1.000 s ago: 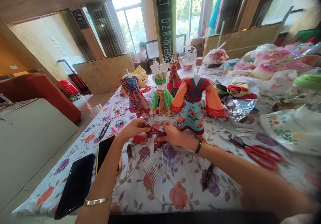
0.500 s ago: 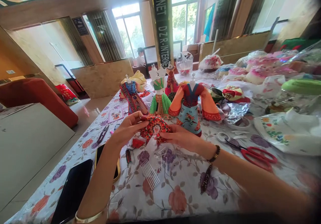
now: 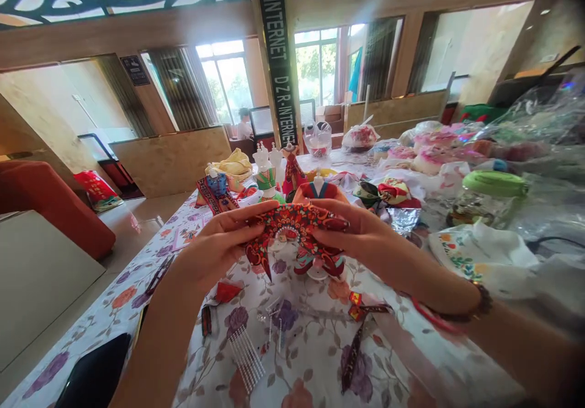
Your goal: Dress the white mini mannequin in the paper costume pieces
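Between my hands is a red floral fabric piece [image 3: 292, 216], held up over the table, with a line of small shiny beads along its curved inner edge. My left hand [image 3: 219, 240] pinches its left side with thumb and fingers. On the other side my right hand [image 3: 361, 231] grips the right end the same way. Pointed corners of the cloth hang below both hands. Strips of clear rhinestones [image 3: 247, 356] lie on the tablecloth beneath, near a small red fabric scrap [image 3: 227, 291]. Farther right lies a dark patterned ribbon [image 3: 351, 356].
Small dress forms in outfits, including a blue one [image 3: 217, 183] and a red one [image 3: 292, 170], stand behind my hands. A black phone [image 3: 95, 371] lies front left. At right are a green-lidded jar [image 3: 487, 191] and plastic-wrapped bundles. A person [image 3: 244, 124] sits far back.
Both hands have spread the fabric wider and brought it closer, turning its beaded curve into fuller view. The camera view has tilted up, and my right forearm now covers most of the red scissors.
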### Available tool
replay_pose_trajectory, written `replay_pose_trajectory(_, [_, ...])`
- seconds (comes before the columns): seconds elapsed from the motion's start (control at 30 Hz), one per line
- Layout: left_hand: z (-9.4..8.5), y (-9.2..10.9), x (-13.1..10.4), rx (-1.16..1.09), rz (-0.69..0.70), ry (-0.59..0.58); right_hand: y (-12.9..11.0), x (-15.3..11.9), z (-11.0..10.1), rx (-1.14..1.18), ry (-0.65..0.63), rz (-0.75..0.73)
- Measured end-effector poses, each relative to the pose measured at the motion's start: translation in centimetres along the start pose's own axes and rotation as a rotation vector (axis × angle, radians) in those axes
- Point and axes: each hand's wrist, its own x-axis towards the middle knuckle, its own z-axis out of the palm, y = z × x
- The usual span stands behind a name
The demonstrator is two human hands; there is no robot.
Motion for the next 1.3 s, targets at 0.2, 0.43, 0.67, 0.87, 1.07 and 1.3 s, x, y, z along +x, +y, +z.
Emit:
replay_pose_trajectory(0.2, [1.7,1.8,1.9,-0.387,-0.203,-0.012,-2.5,1.1,-1.9,0.164,-0.021,-0.037])
replay_pose_trajectory(0.43, [3.4,3.1,2.6,-0.543,-0.326,0.143,-4.2,2.4,-3.3,0.237,-0.030,-0.016])
replay_pose_trajectory(0.67, [4.5,3.7,3.0,-0.692,-0.314,0.097,-4.2,3.5,-4.5,0.245,-0.021,-0.054])
replay_pose_trajectory(0.87, [3.7,3.7,4.0,-0.474,-0.239,0.130,-4.4,4.3,-4.7,0.223,-0.043,-0.072])
replay_pose_trajectory(1.07, [4.2,5.8,6.2,-0.173,0.080,0.115,-6.2,6.7,-4.5,0.073,-0.023,-0.259])
replay_pose_trajectory(1.3, [3.4,5.5,11.2,-0.046,0.131,0.052,-6.5,10.5,-6.3,-0.051,0.106,-0.264])
